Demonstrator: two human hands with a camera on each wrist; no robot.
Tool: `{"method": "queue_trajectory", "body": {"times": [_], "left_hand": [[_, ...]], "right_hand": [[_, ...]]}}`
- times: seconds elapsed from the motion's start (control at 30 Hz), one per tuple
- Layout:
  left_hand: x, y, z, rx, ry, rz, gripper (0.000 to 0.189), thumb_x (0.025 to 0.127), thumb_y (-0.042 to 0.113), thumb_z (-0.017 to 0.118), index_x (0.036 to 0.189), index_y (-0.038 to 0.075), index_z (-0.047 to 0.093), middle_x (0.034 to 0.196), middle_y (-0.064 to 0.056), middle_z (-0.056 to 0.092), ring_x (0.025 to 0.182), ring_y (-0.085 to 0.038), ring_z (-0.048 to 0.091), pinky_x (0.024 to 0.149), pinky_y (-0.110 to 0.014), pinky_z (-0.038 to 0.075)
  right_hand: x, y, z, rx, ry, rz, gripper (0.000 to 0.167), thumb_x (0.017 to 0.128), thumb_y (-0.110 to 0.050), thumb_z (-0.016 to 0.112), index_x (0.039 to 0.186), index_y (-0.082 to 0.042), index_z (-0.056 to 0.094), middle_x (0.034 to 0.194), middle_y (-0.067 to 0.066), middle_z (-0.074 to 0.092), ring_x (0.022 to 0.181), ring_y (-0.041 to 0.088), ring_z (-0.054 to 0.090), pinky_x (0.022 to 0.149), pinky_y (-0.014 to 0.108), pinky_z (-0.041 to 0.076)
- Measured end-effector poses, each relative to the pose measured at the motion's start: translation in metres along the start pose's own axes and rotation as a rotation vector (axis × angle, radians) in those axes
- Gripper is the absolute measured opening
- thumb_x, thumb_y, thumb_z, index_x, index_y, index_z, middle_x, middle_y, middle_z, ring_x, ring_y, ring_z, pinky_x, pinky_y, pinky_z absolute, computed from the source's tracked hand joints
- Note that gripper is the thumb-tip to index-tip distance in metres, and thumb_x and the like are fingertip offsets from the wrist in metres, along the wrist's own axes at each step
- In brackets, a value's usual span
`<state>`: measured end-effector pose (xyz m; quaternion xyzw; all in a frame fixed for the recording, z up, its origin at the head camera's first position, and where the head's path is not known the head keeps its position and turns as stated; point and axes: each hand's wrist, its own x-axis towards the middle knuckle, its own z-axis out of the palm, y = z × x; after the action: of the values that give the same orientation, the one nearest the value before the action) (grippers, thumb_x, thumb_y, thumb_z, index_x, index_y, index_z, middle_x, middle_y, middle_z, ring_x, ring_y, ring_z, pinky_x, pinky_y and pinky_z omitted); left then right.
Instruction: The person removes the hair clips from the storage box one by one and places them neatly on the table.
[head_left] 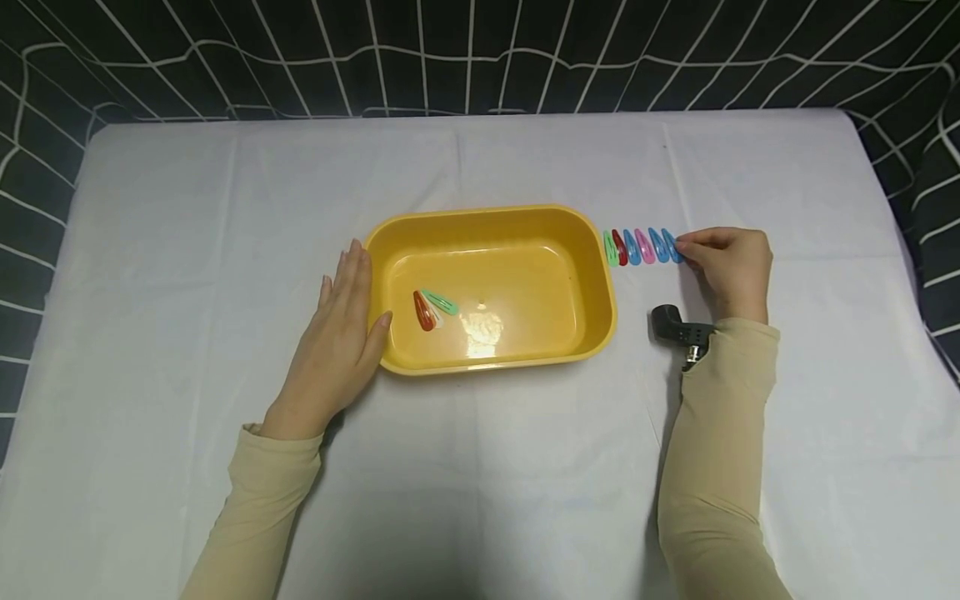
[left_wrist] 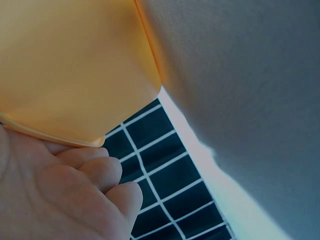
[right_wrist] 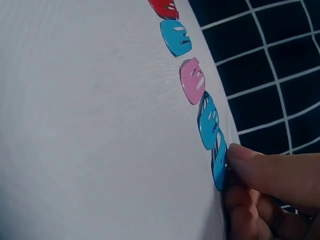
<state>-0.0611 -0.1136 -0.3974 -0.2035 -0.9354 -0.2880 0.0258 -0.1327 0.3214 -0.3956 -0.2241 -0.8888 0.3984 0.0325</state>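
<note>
A yellow plastic basin [head_left: 491, 217] stands at the middle of the table. My left hand [head_left: 333, 342] lies along its left rim, fingers straight and thumb over the edge. In the left wrist view the fingers [left_wrist: 102, 172] show beneath the rim. To the right of the basin runs a row of snap hair clips: green [head_left: 611, 248], red [head_left: 619, 247], blue [head_left: 632, 247], pink [head_left: 644, 246] and two more blue. My right hand [head_left: 731, 267] pinches the blue hair clip [right_wrist: 219, 167] at the row's right end between thumb and fingers; it overlaps its blue neighbour [right_wrist: 208, 122].
Inside the basin, towards the left, lie a red-brown clip [head_left: 423, 311], a green clip [head_left: 441, 302] and a pale one partly hidden between them. White cloth [head_left: 480, 467] covers the table. Dark grid-patterned fabric [head_left: 450, 58] hangs behind it. A black camera [head_left: 678, 325] juts from the right wrist.
</note>
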Motion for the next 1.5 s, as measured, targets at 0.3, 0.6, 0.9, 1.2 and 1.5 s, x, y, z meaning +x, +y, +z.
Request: {"method": "queue_trajectory", "body": {"times": [0.3,0.6,0.9,1.2,1.5], "left_hand": [[0.000,0.001,-0.001,-0.002,0.001,0.002,0.064,0.099,0.020,0.042,0.147,-0.009,0.012,0.156,-0.018,0.006,0.143,-0.026,0.005,0.114,-0.045,0.006],[0.000,0.000,-0.001,-0.006,0.003,0.003,0.064,0.099,0.020,0.042,0.147,-0.009,0.011,0.156,-0.018,0.006,0.143,-0.026,0.006,0.114,-0.045,0.006],[0.000,0.001,-0.001,-0.007,0.004,0.004,0.064,0.099,0.019,0.042,0.147,-0.009,0.011,0.156,-0.018,0.007,0.143,-0.026,0.006,0.114,-0.044,0.006],[0.000,0.001,0.000,-0.008,-0.005,0.000,0.064,0.099,0.019,0.042,0.147,-0.009,0.010,0.156,-0.018,0.005,0.144,-0.026,0.004,0.114,-0.045,0.006],[0.000,0.001,-0.001,-0.014,-0.005,-0.001,0.064,0.099,0.019,0.042,0.147,-0.010,0.011,0.156,-0.018,0.006,0.144,-0.025,0.004,0.114,-0.045,0.007]], "right_hand": [[-0.001,0.002,-0.003,0.056,-0.044,0.015,0.009,0.082,-0.012,0.073,0.088,-0.006,0.076,0.057,-0.028,0.056,0.059,-0.005,0.052,0.056,0.010,0.045],[-0.002,0.004,-0.005,0.452,-0.059,0.109,0.023,0.079,0.004,0.071,0.067,-0.016,0.075,0.065,-0.011,0.066,0.059,0.001,0.060,0.059,0.013,0.050],[-0.003,0.005,-0.007,0.640,-0.073,0.137,0.017,0.078,0.010,0.070,0.071,-0.005,0.075,0.070,-0.001,0.068,0.059,0.006,0.063,0.059,0.017,0.052],[-0.003,0.005,-0.010,0.769,-0.126,0.128,0.020,0.079,0.014,0.065,0.070,-0.002,0.074,0.067,0.004,0.069,0.061,0.010,0.067,0.061,0.020,0.054],[-0.006,-0.003,-0.013,0.789,-0.101,0.122,0.015,0.078,0.013,0.067,0.072,0.002,0.073,0.068,0.006,0.069,0.061,0.011,0.067,0.061,0.021,0.054]]}}
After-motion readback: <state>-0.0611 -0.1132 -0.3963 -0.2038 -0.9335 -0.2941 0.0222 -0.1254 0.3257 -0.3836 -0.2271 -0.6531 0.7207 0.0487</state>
